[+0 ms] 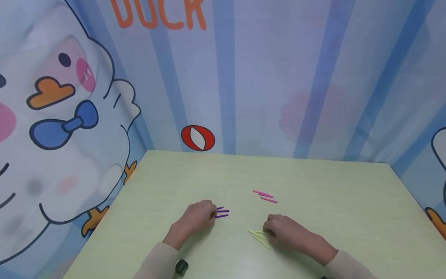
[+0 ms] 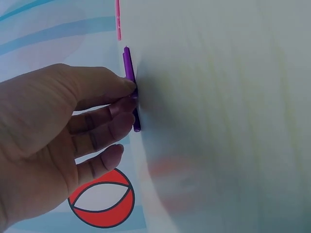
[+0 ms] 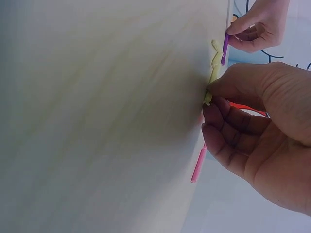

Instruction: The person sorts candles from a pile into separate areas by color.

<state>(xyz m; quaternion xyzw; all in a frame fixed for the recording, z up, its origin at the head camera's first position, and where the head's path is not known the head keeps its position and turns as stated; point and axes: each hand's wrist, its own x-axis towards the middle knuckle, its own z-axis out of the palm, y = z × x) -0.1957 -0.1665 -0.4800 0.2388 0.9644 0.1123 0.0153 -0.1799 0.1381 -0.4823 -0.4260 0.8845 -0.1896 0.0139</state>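
Head view shows three colours apart on the desk (image 1: 313,186), presumably to keep them distinct: purple sticks (image 1: 223,211) at 9 o'clock from their common middle, pink sticks (image 1: 266,195) at 1, yellow sticks (image 1: 257,235) at 5. The left hand (image 1: 198,217) pinches purple sticks by their 9 o'clock ends and the right hand (image 1: 289,234) has its grip pinching yellow at 3 o'clock, likely leaving the inner tips free; how many each holds is unclear. Desk edges lie well apart at 12, 9 and 3, so either hand seems able to slide outward.
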